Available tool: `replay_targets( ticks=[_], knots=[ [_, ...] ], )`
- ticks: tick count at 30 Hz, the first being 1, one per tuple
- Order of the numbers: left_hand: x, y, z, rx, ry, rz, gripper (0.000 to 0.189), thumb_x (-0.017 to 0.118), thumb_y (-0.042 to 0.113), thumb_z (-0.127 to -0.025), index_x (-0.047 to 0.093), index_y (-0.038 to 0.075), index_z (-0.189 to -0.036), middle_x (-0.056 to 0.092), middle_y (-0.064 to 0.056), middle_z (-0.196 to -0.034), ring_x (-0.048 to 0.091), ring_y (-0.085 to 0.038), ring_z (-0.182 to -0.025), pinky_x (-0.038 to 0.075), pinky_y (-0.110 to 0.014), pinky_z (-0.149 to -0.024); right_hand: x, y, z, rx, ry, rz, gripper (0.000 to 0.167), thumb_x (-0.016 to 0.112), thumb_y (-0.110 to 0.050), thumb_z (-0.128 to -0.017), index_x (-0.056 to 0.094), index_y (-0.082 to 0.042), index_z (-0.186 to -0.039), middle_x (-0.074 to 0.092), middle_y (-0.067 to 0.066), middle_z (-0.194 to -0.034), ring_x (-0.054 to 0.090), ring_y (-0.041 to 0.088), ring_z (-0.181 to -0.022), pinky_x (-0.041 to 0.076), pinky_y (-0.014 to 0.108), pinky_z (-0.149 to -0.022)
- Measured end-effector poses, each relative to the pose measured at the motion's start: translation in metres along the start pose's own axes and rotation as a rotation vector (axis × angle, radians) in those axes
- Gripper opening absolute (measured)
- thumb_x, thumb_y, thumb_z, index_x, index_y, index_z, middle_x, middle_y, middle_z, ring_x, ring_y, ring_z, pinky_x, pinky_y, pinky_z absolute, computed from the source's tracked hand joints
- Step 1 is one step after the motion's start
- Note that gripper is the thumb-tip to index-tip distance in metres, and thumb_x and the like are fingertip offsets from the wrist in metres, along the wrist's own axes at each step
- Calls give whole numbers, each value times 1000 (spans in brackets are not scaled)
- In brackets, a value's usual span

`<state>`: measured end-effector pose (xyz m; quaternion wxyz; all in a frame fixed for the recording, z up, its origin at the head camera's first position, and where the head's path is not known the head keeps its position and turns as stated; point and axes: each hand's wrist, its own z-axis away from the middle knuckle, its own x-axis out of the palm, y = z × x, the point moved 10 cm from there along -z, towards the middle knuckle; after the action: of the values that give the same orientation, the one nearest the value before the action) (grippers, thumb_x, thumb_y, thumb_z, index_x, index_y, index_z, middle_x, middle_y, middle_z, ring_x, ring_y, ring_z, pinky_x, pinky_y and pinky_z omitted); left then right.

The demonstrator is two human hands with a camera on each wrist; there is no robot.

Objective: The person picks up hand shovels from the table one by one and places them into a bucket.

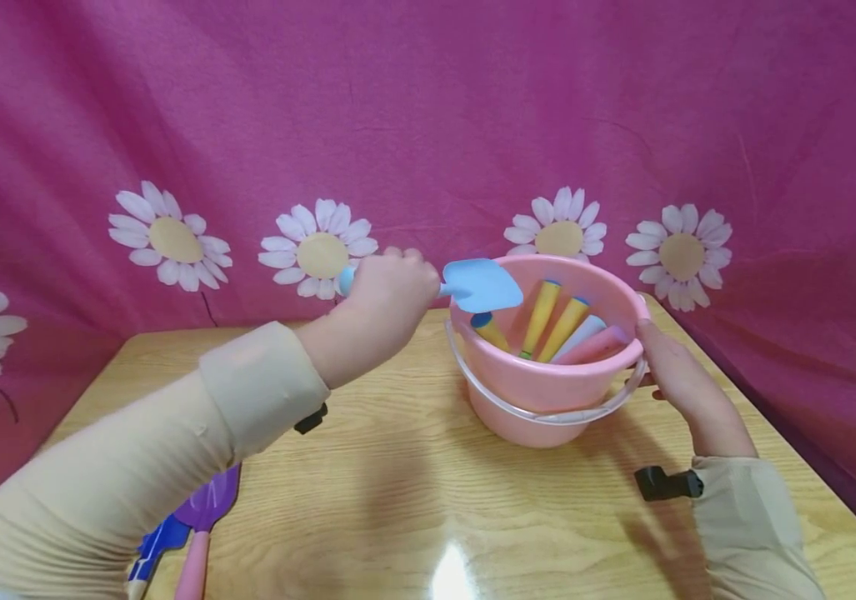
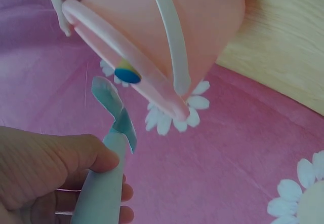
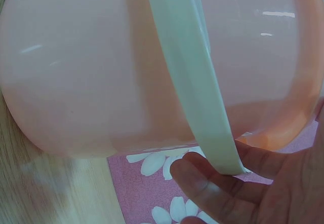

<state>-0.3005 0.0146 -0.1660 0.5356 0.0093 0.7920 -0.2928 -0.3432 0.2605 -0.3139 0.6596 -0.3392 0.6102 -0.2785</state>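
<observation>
My left hand (image 1: 392,304) grips the handle of a light blue toy shovel (image 1: 483,285). Its blade overlaps the left rim of a pink bucket (image 1: 518,379) in the head view. In the left wrist view the thumb lies along the shovel's pale handle (image 2: 104,183), with the blade pointing toward the bucket's mouth. At the bucket's right rim, my right hand (image 1: 686,383) holds on beside the end of the white bucket handle (image 3: 190,72). Several tool handles stand inside the bucket, among them yellow ones with blue ends (image 1: 565,329) and a pink one (image 1: 598,345).
On the wooden table (image 1: 307,517), a purple shovel with a pink handle (image 1: 193,567) and a blue tool (image 1: 165,537) lie at the front left, partly behind my left sleeve. A magenta cloth with daisies (image 1: 412,125) hangs behind and beside the table.
</observation>
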Motion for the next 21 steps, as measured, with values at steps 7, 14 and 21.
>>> replay_targets(
  ticks=[7,14,21],
  knots=[
    [0,19,-3,54,23,-55,14,56,7,-84,67,9,-92,59,-7,-80,56,-21,-74,49,-34,-57,-3,0,-1,-10,1,5,74,6,-52,-92,25,5,-136,42,32,-121,53,42,-94,41,39,-64],
    [-13,39,-10,141,114,-158,18,55,6,-80,69,16,-85,58,-2,-74,55,-16,-67,43,-28,-56,-2,2,-1,-4,4,-9,74,6,-52,-92,29,6,-132,43,31,-119,54,40,-93,39,37,-62],
    [-1,73,-21,255,-15,-235,27,49,6,-81,69,23,-86,59,6,-73,48,-12,-63,38,-28,-58,1,2,-1,-8,-5,-13,76,6,-53,-92,23,6,-136,41,32,-119,54,42,-94,42,35,-62]
  ],
)
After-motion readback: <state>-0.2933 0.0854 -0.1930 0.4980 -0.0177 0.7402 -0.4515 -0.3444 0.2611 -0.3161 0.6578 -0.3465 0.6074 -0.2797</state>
